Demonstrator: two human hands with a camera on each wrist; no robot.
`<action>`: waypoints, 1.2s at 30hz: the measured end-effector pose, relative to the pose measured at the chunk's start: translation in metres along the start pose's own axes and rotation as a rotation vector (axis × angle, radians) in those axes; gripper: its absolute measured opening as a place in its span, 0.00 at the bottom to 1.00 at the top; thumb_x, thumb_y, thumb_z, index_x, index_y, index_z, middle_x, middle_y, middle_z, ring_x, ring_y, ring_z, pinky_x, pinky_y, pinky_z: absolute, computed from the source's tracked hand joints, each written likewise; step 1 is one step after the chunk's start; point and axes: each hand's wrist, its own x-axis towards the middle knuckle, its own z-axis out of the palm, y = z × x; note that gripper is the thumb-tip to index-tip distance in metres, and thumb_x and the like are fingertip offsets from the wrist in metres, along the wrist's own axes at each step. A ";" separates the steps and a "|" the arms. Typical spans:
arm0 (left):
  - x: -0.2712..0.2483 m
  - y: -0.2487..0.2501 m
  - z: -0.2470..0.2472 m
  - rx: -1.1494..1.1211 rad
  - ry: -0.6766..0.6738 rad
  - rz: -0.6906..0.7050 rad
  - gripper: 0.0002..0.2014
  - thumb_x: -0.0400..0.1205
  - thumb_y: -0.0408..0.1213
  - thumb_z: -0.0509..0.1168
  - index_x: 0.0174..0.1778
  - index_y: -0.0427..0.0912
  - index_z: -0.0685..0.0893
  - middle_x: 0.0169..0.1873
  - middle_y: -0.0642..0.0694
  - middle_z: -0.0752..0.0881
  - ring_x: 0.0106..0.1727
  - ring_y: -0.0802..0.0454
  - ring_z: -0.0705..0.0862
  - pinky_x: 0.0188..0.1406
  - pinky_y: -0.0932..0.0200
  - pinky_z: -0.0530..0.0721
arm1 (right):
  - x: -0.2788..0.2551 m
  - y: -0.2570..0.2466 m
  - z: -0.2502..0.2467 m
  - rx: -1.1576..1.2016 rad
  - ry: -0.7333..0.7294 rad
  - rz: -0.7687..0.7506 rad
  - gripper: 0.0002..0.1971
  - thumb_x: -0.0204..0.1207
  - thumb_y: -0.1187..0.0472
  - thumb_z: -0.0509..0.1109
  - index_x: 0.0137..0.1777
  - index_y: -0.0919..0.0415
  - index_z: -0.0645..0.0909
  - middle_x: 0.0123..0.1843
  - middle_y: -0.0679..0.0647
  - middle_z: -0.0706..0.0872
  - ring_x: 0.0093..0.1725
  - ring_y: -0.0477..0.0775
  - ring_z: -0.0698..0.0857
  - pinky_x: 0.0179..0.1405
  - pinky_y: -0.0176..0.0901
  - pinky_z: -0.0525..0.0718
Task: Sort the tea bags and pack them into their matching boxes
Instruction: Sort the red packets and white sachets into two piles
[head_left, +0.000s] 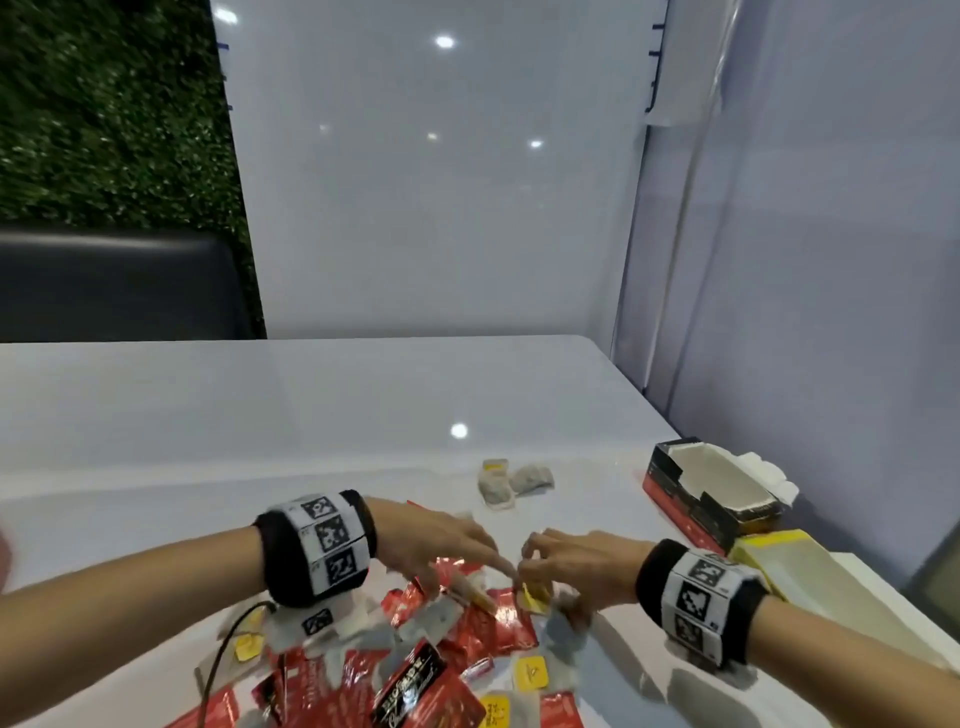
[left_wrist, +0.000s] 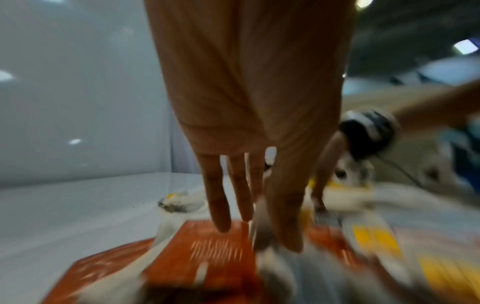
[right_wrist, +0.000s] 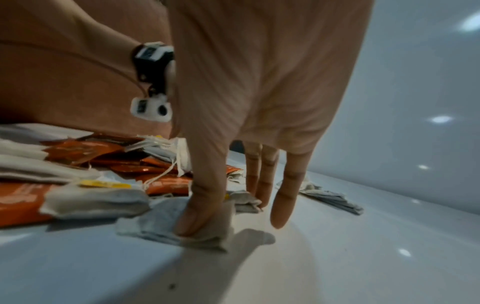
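Note:
A heap of red foil sachets and grey paper tea bags with yellow tags lies on the white table in front of me. My left hand reaches over the heap with straight fingers. A pale paper tea bag stands between its thumb and forefinger, blurred. My right hand pinches a grey paper tea bag under its thumb, just above the table. An open black and red box and a yellow box stand at the right.
Two loose paper tea bags lie beyond the heap, seen also at the right as tea bags in the right wrist view. A white wall panel rises behind the table, and a dark chair stands at the far left. A black cable hangs from my left wrist.

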 end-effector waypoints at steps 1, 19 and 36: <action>-0.005 0.002 0.009 0.120 -0.032 0.025 0.38 0.78 0.24 0.63 0.80 0.57 0.59 0.78 0.41 0.63 0.76 0.44 0.66 0.65 0.45 0.77 | -0.003 -0.001 0.003 0.039 0.020 0.023 0.27 0.72 0.64 0.73 0.70 0.53 0.71 0.69 0.58 0.71 0.65 0.58 0.73 0.51 0.52 0.81; -0.017 0.001 0.047 -0.084 0.333 -0.038 0.15 0.83 0.35 0.62 0.65 0.44 0.81 0.61 0.46 0.85 0.59 0.55 0.83 0.59 0.67 0.79 | -0.034 0.020 -0.020 0.491 0.274 0.232 0.08 0.76 0.67 0.66 0.42 0.53 0.78 0.34 0.42 0.80 0.34 0.45 0.81 0.36 0.27 0.77; 0.026 -0.058 -0.054 -0.692 0.821 -0.374 0.08 0.79 0.29 0.67 0.53 0.32 0.81 0.48 0.34 0.84 0.36 0.46 0.87 0.42 0.53 0.90 | -0.038 0.047 -0.078 1.328 0.661 0.140 0.12 0.75 0.67 0.70 0.54 0.75 0.79 0.52 0.67 0.88 0.45 0.56 0.87 0.37 0.39 0.85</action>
